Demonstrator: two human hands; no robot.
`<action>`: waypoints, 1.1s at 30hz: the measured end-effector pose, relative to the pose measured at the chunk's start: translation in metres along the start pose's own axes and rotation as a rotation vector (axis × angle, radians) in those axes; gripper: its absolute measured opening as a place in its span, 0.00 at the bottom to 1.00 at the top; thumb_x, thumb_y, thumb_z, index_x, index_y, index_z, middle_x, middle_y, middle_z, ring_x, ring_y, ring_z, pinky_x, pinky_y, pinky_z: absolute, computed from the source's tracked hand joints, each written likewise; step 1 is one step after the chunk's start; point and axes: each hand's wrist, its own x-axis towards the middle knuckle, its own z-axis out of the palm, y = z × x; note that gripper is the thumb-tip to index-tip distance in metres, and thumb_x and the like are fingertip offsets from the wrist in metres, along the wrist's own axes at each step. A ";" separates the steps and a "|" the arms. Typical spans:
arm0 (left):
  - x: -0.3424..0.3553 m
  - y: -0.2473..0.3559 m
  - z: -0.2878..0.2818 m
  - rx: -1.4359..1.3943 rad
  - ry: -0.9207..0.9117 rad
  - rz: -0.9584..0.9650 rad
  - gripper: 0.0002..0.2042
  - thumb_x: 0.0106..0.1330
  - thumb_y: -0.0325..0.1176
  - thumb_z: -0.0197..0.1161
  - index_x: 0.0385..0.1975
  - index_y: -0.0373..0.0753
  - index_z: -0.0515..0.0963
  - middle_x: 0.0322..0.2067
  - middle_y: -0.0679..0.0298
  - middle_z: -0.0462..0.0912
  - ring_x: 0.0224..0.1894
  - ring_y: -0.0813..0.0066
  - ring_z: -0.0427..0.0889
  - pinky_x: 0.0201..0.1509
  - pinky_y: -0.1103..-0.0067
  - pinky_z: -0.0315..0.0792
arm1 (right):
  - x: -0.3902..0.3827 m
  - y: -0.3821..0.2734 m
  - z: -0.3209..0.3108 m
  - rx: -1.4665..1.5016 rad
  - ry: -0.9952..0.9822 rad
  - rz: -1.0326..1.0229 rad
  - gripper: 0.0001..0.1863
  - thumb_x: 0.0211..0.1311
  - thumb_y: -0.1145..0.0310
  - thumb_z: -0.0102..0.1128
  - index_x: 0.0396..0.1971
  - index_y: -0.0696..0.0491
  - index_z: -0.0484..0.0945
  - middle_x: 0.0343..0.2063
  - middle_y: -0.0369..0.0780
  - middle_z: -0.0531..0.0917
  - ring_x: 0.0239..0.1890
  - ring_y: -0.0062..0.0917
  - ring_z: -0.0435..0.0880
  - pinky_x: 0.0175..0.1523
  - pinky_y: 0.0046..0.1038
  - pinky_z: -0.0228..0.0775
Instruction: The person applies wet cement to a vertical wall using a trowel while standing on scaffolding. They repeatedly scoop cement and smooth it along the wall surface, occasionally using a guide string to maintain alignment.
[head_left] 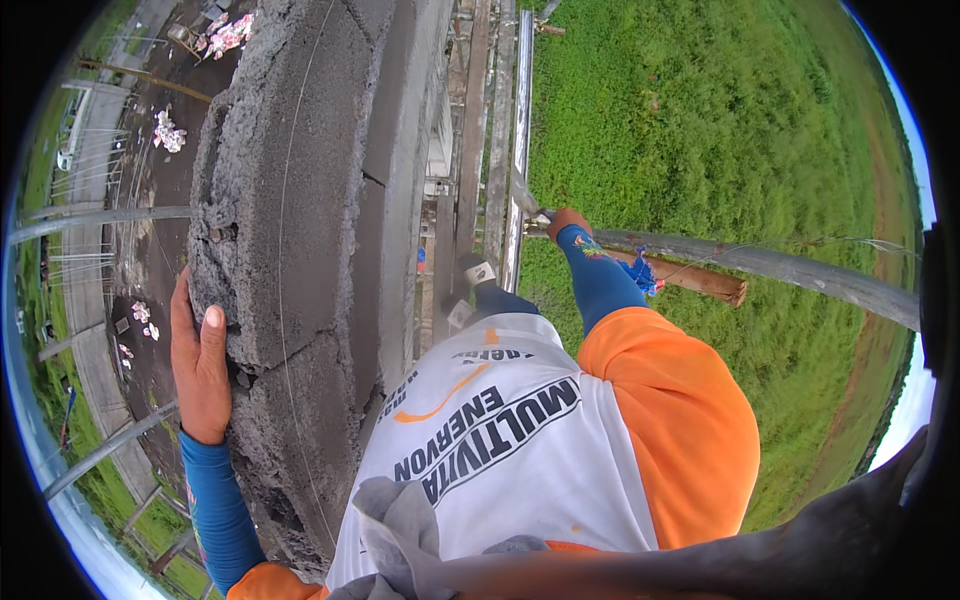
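Observation:
My left hand (pixel 203 365) lies flat along the rough left edge of a grey concrete block wall (pixel 330 200), its fingers stretched out and the thumb apart on top. A thin string (pixel 287 180) runs lengthwise over the wall, to the right of that hand. On the other side of my body, my right hand (pixel 568 225) is closed round the handle of what looks like a trowel (pixel 524 197). Its grey metal blade points away toward the scaffold's bright metal rail. The trowel is well apart from the wall.
I stand high up on narrow scaffold planks (pixel 474 150) right of the wall. A metal pole (pixel 760 262) and a wooden beam (pixel 700 280) with blue cloth (pixel 640 272) cross outward beside my right arm. Grass lies far below. Left of the wall, scraps litter dark ground (pixel 150 220) below.

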 end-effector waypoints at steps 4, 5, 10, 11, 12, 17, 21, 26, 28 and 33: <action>0.000 0.000 0.000 -0.120 -0.038 0.057 0.35 0.79 0.51 0.55 0.74 0.28 0.60 0.69 0.45 0.68 0.71 0.58 0.68 0.76 0.69 0.58 | -0.010 -0.008 -0.002 0.111 -0.005 0.057 0.16 0.62 0.64 0.60 0.46 0.53 0.86 0.35 0.50 0.90 0.35 0.43 0.92 0.50 0.44 0.82; 0.000 0.001 0.000 -0.129 -0.040 0.072 0.35 0.79 0.51 0.56 0.74 0.28 0.60 0.69 0.45 0.69 0.71 0.58 0.68 0.75 0.69 0.59 | -0.014 -0.014 -0.002 0.157 0.038 -0.023 0.16 0.61 0.64 0.59 0.46 0.53 0.86 0.34 0.50 0.90 0.35 0.42 0.92 0.50 0.44 0.82; -0.004 0.007 -0.004 -0.163 -0.068 0.088 0.35 0.79 0.51 0.56 0.74 0.28 0.59 0.68 0.44 0.69 0.70 0.57 0.70 0.75 0.68 0.60 | -0.027 -0.057 0.001 0.292 -0.093 -0.154 0.16 0.57 0.63 0.59 0.43 0.54 0.86 0.31 0.49 0.90 0.36 0.41 0.92 0.51 0.43 0.83; -0.004 0.007 -0.006 -0.178 -0.086 0.109 0.35 0.79 0.51 0.56 0.74 0.28 0.59 0.68 0.44 0.69 0.70 0.56 0.69 0.75 0.68 0.60 | -0.025 -0.065 0.001 0.230 -0.048 -0.184 0.16 0.57 0.62 0.60 0.42 0.54 0.86 0.31 0.49 0.90 0.37 0.42 0.92 0.52 0.42 0.82; -0.004 0.007 -0.007 -0.119 -0.082 0.089 0.36 0.79 0.52 0.55 0.74 0.29 0.59 0.69 0.44 0.69 0.71 0.56 0.69 0.75 0.67 0.60 | -0.021 -0.074 0.001 0.202 0.022 -0.223 0.17 0.56 0.62 0.60 0.42 0.54 0.85 0.32 0.50 0.90 0.38 0.43 0.91 0.53 0.41 0.82; 0.020 0.011 -0.020 -0.034 -0.044 0.072 0.36 0.80 0.55 0.52 0.76 0.33 0.58 0.71 0.46 0.66 0.71 0.54 0.67 0.75 0.64 0.60 | 0.010 -0.135 -0.033 0.401 0.274 -0.362 0.20 0.56 0.55 0.65 0.37 0.58 0.84 0.34 0.54 0.88 0.38 0.48 0.89 0.52 0.44 0.80; 0.074 0.035 -0.014 -0.100 0.044 0.102 0.35 0.80 0.54 0.52 0.78 0.39 0.57 0.73 0.48 0.63 0.69 0.54 0.68 0.73 0.62 0.63 | 0.015 -0.203 -0.146 0.815 0.506 -0.545 0.18 0.58 0.59 0.69 0.35 0.61 0.81 0.23 0.49 0.82 0.27 0.43 0.86 0.36 0.43 0.80; 0.139 0.068 0.020 0.018 0.014 0.121 0.35 0.81 0.51 0.51 0.78 0.35 0.54 0.76 0.48 0.58 0.77 0.55 0.58 0.78 0.62 0.55 | -0.013 -0.272 -0.348 1.542 0.598 -0.969 0.09 0.63 0.69 0.69 0.34 0.59 0.79 0.19 0.37 0.81 0.14 0.20 0.76 0.21 0.28 0.70; 0.147 0.073 0.026 0.002 -0.046 0.062 0.36 0.81 0.50 0.50 0.78 0.32 0.51 0.77 0.47 0.55 0.80 0.55 0.52 0.81 0.63 0.48 | -0.005 -0.287 -0.396 1.559 0.789 -1.109 0.08 0.64 0.70 0.68 0.33 0.57 0.78 0.18 0.36 0.80 0.15 0.19 0.77 0.22 0.27 0.70; 0.149 0.075 0.027 0.018 -0.003 0.019 0.36 0.81 0.51 0.49 0.80 0.35 0.49 0.77 0.45 0.56 0.79 0.54 0.54 0.81 0.63 0.47 | 0.077 -0.328 -0.315 1.576 0.353 -0.603 0.09 0.59 0.70 0.67 0.35 0.60 0.80 0.22 0.43 0.83 0.16 0.26 0.81 0.25 0.30 0.74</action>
